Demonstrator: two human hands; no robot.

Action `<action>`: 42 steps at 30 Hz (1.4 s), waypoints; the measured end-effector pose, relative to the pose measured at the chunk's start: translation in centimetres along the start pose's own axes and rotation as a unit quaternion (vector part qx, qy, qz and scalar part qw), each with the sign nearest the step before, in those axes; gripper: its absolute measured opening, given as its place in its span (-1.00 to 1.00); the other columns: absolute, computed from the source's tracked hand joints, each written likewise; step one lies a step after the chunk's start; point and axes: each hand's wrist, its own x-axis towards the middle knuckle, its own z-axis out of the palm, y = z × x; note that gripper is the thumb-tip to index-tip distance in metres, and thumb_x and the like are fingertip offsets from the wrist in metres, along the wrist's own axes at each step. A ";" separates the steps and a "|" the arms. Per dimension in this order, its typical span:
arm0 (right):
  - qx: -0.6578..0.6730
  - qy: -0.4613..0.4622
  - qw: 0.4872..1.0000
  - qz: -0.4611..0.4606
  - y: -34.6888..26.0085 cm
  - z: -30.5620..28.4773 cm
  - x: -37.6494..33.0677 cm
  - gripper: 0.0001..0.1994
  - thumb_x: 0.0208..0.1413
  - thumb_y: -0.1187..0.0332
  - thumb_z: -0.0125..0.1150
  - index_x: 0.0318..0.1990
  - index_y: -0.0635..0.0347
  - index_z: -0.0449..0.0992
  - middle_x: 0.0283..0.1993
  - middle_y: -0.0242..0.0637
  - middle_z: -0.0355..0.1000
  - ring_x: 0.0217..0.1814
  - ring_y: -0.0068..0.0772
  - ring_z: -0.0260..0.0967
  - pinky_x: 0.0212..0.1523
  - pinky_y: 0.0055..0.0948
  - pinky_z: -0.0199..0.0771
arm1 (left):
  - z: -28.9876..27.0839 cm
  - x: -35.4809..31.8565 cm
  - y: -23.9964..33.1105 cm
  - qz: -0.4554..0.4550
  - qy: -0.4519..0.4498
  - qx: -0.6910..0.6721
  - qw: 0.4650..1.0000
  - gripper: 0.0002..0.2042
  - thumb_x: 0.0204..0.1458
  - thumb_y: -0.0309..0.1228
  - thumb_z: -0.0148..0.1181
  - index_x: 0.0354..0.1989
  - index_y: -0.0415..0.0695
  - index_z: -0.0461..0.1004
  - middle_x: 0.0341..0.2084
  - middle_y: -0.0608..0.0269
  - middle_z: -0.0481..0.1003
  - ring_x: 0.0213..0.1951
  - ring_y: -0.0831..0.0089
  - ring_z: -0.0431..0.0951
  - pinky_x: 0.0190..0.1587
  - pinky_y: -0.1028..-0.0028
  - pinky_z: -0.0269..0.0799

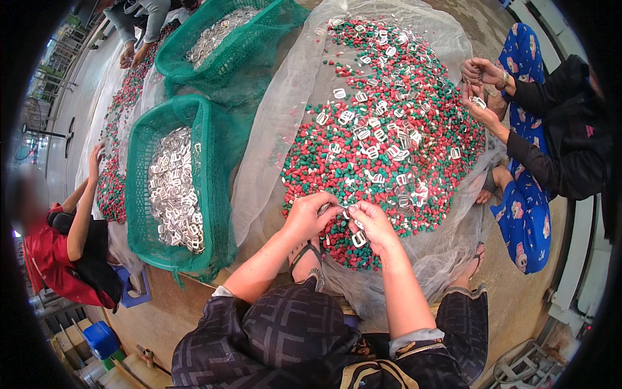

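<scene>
Both my hands meet over the near edge of a pile of small red, green and white cone-shaped pieces (311,155). My left hand (307,219) is closed in a pinch on a small metal buckle (324,209). Close beside it, my right hand (374,228) grips several buckles, and one pale metal buckle (358,239) shows below its fingers. The fingertips of the two hands almost touch; what lies right between them is too small to make out. More slotted buckles (371,152) are scattered over the pile, which rests on a whitish mesh sheet (259,162).
Left of the pile stands a green basket (138,214) lined with netting and holding buckles; another green basket (170,72) is behind it. A person in blue patterned trousers (525,220) handles buckles at the right. Two more people work along another pile (111,188) at left.
</scene>
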 end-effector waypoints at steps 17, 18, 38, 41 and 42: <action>0.022 0.034 0.996 0.075 -1.2 0.3 -1.0 -0.85 0.03 0.35 0.08 -0.43 0.26 0.47 -0.66 -0.35 0.35 -0.75 -0.64 0.13 -0.78 -0.66 -0.01 | 1.0 -0.1 0.1 -0.055 0.067 -0.030 0.996 -0.90 -0.09 -0.51 0.22 -0.40 -0.23 0.46 -0.56 0.20 0.50 -0.51 0.48 0.50 -0.45 0.52 0.37; 0.067 0.041 0.994 0.080 -1.0 0.5 -1.0 -0.85 0.03 0.36 0.09 -0.43 0.27 0.47 -0.65 -0.34 0.35 -0.75 -0.64 0.14 -0.78 -0.66 0.00 | 1.1 0.0 0.1 -0.048 0.075 -0.038 0.995 -0.90 -0.10 -0.52 0.22 -0.40 -0.23 0.46 -0.58 0.21 0.50 -0.52 0.50 0.50 -0.46 0.53 0.36; 0.183 0.150 0.961 -0.141 0.1 0.3 -0.2 -0.87 0.04 0.46 0.06 -0.31 0.29 0.50 -0.40 -0.31 0.48 -0.56 -0.66 0.31 -0.63 -0.69 0.25 | 1.0 0.3 -0.8 -0.220 -0.051 -0.649 0.726 -0.79 0.04 -0.30 -0.09 -0.26 -0.17 0.34 -0.40 -0.01 0.47 -0.42 0.29 0.51 -0.67 0.54 0.29; 0.073 0.144 0.963 -0.218 0.6 0.9 0.1 -0.86 0.02 0.54 0.06 -0.27 0.26 0.52 -0.40 -0.38 0.47 -0.52 -0.71 0.30 -0.63 -0.71 0.22 | 1.5 0.2 -1.1 -0.237 -0.027 -0.657 0.715 -0.69 0.06 -0.25 -0.14 -0.14 -0.19 0.34 -0.31 0.02 0.47 -0.36 0.27 0.52 -0.56 0.47 0.35; 0.006 0.155 0.959 -0.238 0.9 1.4 0.2 -0.84 -0.04 0.59 0.04 -0.30 0.25 0.52 -0.33 -0.36 0.43 -0.44 -0.70 0.32 -0.63 -0.72 0.23 | 1.7 0.2 -1.0 -0.248 -0.010 -0.659 0.710 -0.68 0.06 -0.24 -0.15 -0.12 -0.19 0.35 -0.31 0.03 0.47 -0.35 0.27 0.52 -0.53 0.45 0.36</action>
